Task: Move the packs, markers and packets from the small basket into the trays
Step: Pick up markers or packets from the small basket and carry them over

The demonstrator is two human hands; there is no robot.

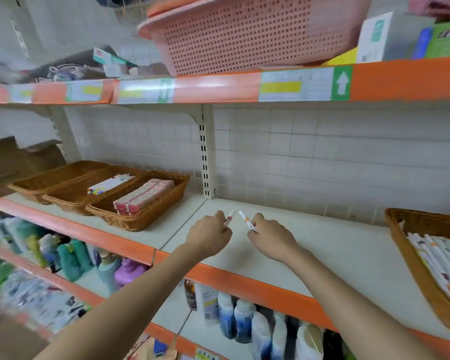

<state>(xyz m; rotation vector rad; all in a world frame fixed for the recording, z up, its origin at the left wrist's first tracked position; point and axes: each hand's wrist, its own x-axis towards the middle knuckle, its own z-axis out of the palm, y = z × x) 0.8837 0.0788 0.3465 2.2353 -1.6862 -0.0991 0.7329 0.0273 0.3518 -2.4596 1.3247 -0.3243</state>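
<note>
At the left of the frame, three wicker trays (151, 216) are set side by side on the white shelf (335, 255); a pack (109, 183) is held in the middle one and pink packets (143, 196) in the right one. At centre, a marker (229, 217) is pinched in the curled fingers of the left hand (208, 236), and another marker (246, 220) in those of the right hand (270, 237). At the right edge, white markers are seen in the small basket (411, 268).

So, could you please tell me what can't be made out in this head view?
- Basket on the right: cut off by the frame edge.
- Lower-left shelf goods: motion-blurred.
- Marker in left hand and marker in right hand: lower ends hidden by fingers, print too small.
- Shelf labels: unreadable.
</note>
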